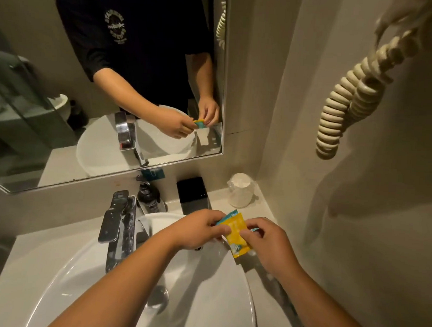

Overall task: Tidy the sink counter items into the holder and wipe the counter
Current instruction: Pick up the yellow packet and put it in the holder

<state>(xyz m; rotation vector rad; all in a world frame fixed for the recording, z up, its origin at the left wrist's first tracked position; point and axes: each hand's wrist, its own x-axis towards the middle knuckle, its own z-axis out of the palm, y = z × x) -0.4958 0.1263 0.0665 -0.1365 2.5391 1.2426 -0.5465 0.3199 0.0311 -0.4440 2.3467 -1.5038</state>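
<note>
Both of my hands hold a small yellow and teal sachet (236,233) above the right rim of the white sink (202,300). My left hand (201,227) pinches its left edge and my right hand (268,243) pinches its right side. Behind them a black square holder (192,193) stands on the pale counter (260,205) by the wall. A clear plastic-wrapped cup (241,189) stands upside down in the back right corner.
A chrome faucet (118,223) rises left of the hands, with a dark soap pump bottle (148,194) behind it. A mirror (109,82) covers the back wall. A coiled cream cord (351,100) hangs on the right wall.
</note>
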